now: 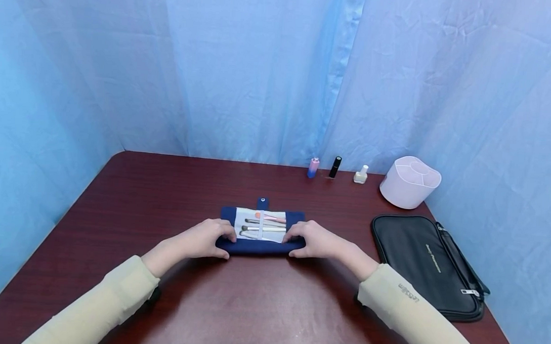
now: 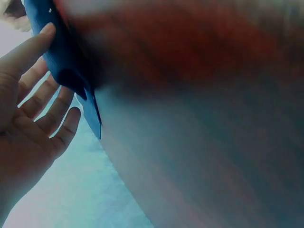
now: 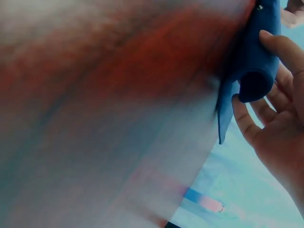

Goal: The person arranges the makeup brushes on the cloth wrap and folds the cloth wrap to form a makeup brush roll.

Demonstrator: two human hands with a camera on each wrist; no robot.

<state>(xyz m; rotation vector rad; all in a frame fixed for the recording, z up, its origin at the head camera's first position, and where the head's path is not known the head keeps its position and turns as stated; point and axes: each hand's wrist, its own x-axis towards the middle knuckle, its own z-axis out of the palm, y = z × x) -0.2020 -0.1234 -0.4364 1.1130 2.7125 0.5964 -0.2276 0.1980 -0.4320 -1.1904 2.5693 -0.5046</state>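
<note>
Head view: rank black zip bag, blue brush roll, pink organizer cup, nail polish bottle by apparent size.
1. black zip bag
2. blue brush roll, partly covered by both hands
3. pink organizer cup, though it sits farther back
4. nail polish bottle

**Free room on the counter**

The left half of the counter (image 1: 133, 197) is bare, so a hand can pass there freely. The near strip between the two sleeves is open too. In the middle lies the blue brush roll (image 1: 260, 245), with the left hand (image 1: 205, 239) and right hand (image 1: 316, 240) at its ends. On the right, the black pouch (image 1: 425, 260) and the pink organizer (image 1: 409, 181) block the way. Three small bottles (image 1: 335, 167) stand along the far edge.
</note>
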